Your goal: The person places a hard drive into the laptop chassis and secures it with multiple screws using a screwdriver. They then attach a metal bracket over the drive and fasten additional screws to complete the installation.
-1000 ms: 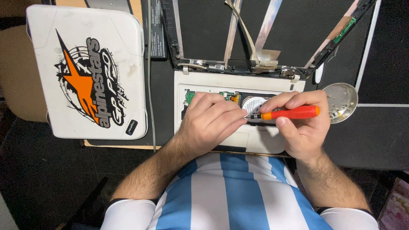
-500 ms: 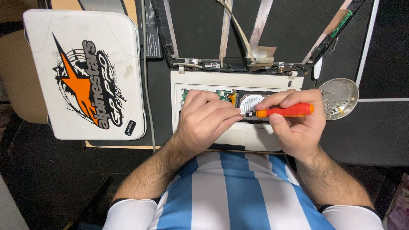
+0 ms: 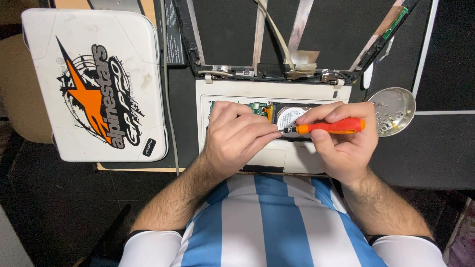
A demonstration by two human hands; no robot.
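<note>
A white laptop base [image 3: 257,94] lies open on the desk, keyboard removed, with a green circuit board and a silver hard drive [image 3: 292,116] exposed. My right hand [image 3: 346,148] grips an orange-handled screwdriver [image 3: 329,126], held level with its dark tip pointing left. My left hand [image 3: 237,136] rests on the base, fingers curled and pinching at the screwdriver's tip. What sits under those fingers is hidden. The stripped screen frame [image 3: 277,74] stands behind the base.
A white hard case [image 3: 94,84] with an orange and black graphic lies at the left. A small round metal dish [image 3: 393,111] with several screws sits at the right. A black battery [image 3: 174,34] lies beside the screen frame. A dark mat covers the desk.
The view has shifted slightly. My hands and the screwdriver keep the same pose over the laptop base, with only small movement at the tip.
</note>
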